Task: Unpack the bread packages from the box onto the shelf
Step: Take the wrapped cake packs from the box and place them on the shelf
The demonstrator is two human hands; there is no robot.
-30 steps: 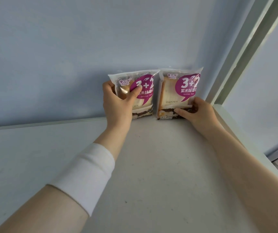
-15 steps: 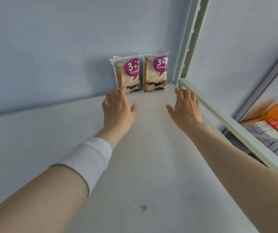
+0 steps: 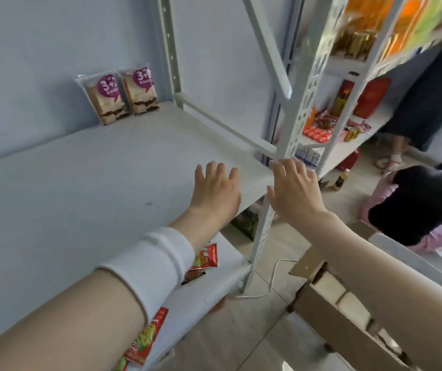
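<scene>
Two bread packages stand upright side by side against the blue back wall at the far right corner of the white shelf (image 3: pixel 86 167). The left package (image 3: pixel 107 99) and the right package (image 3: pixel 142 91) both carry a purple "3+2" label. My left hand (image 3: pixel 215 190) hovers over the shelf's front right corner, fingers spread and holding nothing. My right hand (image 3: pixel 293 190) is beside it, in front of the shelf's corner post, fingers straight and holding nothing. The open cardboard box (image 3: pixel 342 311) sits on the floor at the lower right, with pale packages inside.
A white upright post (image 3: pixel 288 135) stands at the shelf's front right corner. A lower shelf board (image 3: pixel 214 287) holds red snack packets (image 3: pixel 203 261). Another stocked rack (image 3: pixel 345 121) stands to the right. A person crouches on the floor (image 3: pixel 417 204) at the right, another stands behind.
Both hands let go of the two bread packages and drew back from the shelf's rear to its front edge. The view swung right and down, showing the box and floor.
</scene>
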